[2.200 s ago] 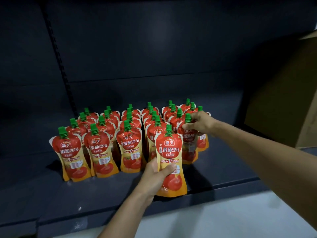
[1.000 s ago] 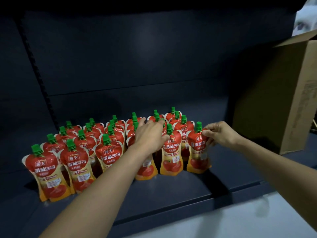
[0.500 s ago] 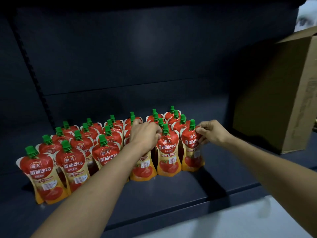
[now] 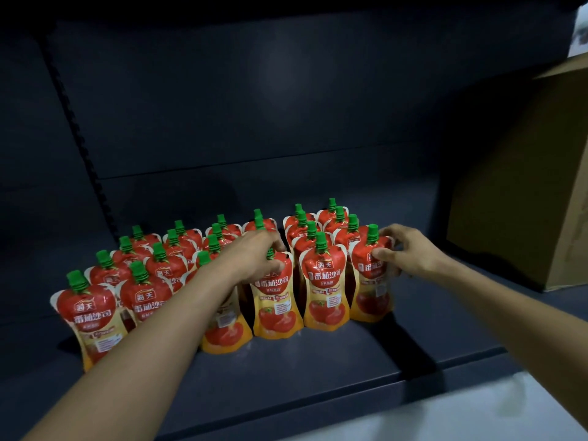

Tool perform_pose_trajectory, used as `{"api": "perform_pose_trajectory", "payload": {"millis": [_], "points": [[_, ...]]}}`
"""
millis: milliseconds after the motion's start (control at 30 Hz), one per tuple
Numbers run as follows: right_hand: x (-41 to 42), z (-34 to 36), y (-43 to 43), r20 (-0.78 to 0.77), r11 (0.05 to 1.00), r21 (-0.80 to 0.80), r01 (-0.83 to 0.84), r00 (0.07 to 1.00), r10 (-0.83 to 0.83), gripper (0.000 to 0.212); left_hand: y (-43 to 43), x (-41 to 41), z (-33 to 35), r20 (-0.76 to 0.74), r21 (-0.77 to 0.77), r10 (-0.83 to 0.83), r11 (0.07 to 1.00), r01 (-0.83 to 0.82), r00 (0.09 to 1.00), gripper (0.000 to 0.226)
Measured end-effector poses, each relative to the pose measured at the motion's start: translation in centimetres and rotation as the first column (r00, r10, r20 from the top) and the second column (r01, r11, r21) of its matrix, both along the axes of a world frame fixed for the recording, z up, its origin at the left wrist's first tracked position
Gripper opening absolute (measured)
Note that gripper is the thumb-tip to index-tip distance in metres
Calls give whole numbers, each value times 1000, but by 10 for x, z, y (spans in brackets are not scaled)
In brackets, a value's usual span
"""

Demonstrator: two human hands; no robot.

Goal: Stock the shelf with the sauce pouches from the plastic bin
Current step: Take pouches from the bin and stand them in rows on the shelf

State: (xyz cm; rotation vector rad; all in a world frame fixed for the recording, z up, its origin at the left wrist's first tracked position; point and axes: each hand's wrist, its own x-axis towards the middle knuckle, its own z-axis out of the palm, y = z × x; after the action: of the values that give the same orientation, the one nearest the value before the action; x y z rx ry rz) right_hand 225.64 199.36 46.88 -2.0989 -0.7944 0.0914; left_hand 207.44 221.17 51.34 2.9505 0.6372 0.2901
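Several red-and-orange sauce pouches with green caps stand in rows on the dark shelf [image 4: 334, 361]. My left hand [image 4: 251, 256] grips the top of a front-row pouch [image 4: 275, 300] around its cap. My right hand [image 4: 405, 251] pinches the upper edge of the rightmost front pouch [image 4: 370, 281], thumb on its front. Between them stands another front pouch [image 4: 323, 281], untouched. The plastic bin is out of view.
A brown cardboard box [image 4: 521, 186] stands on the shelf at the right. A perforated upright strip [image 4: 76, 132] runs down the back panel at the left. Bare shelf lies in front of the pouches and between them and the box. A pale floor [image 4: 445, 418] shows below.
My left hand, which carried a pouch at the shelf's front, set it into the front row and now holds its top. My right hand stayed on the rightmost pouch, nudging it.
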Motion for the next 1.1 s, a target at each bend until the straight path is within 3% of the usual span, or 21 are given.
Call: {"api": "perform_pose_trajectory", "payload": {"millis": [100, 233, 300, 400, 467, 533, 633, 733, 867, 1100], "points": [[-1, 4, 0, 13, 1000, 2, -2, 1000, 2, 50, 2, 1, 6, -9, -58, -10, 998, 9, 1000, 15], [-6, 10, -3, 41, 1000, -2, 31, 999, -31, 70, 3, -1, 12, -17, -90, -50, 995, 49, 999, 8], [-13, 12, -5, 205, 985, 49, 166, 963, -173, 84, 4, -1, 13, -18, -86, -63, 994, 61, 998, 10], [-25, 17, 2, 456, 948, 211, 238, 834, -311, 74, 3, -2, 11, -9, -73, -70, 995, 69, 998, 10], [-37, 25, 14, 598, 974, 175, 141, 771, -219, 66, 4, -3, 10, -1, -79, -73, 994, 72, 997, 10], [-47, 32, 31, 700, 998, -1, 65, 713, -46, 61, 3, -3, 8, 9, -77, -81, 994, 82, 997, 15], [-54, 36, 57, 637, 954, -296, 50, 754, 158, 58, 3, -4, 5, 7, -64, -80, 995, 80, 997, 23], [-59, 40, 70, 521, 915, -404, 20, 827, 212, 41, 3, -5, 1, 6, -26, -77, 997, 77, 997, 29], [-63, 39, 72, 405, 909, -413, -65, 880, 247, 20, 3, -4, -3, 26, -1, -66, 998, 66, 997, 31], [-61, 41, 67, 157, 905, -321, -279, 927, 342, 21, 4, -3, -5, 36, 28, -77, 997, 76, 996, 28]]}}
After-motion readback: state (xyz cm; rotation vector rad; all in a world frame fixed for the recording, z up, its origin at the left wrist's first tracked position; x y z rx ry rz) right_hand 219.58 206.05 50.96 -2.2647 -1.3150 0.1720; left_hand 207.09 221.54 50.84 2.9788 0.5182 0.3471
